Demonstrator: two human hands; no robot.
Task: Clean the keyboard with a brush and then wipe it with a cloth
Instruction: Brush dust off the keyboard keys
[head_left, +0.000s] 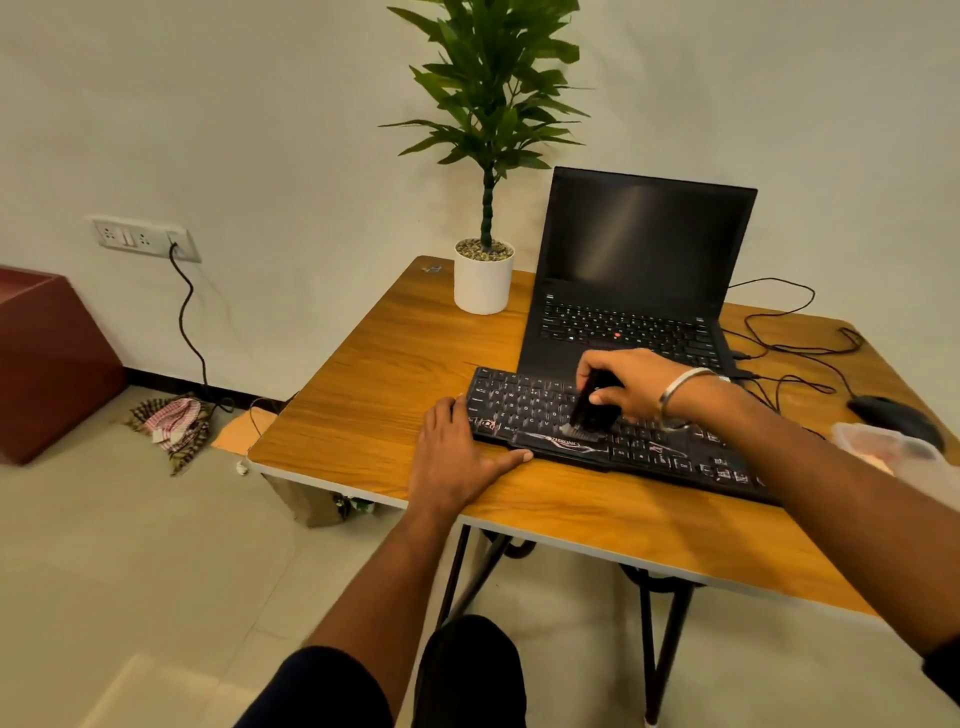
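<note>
Keyboard (613, 436) lies flat on the tabletop (374, 395), just in front of the laptop (639, 280). Right hand (639, 387) curled round a dark brush (589, 410), bristles down on the bottom key row. Left hand (457, 452) spread flat, thumb along the keyboard's near edge at 9 o'clock. Likely light, stiff, apt to slide; steady it at that end. Plant (485, 156) at 11 o'clock, mouse (893, 418) at 3. No cloth on the tabletop; rags lie on the floor.
</note>
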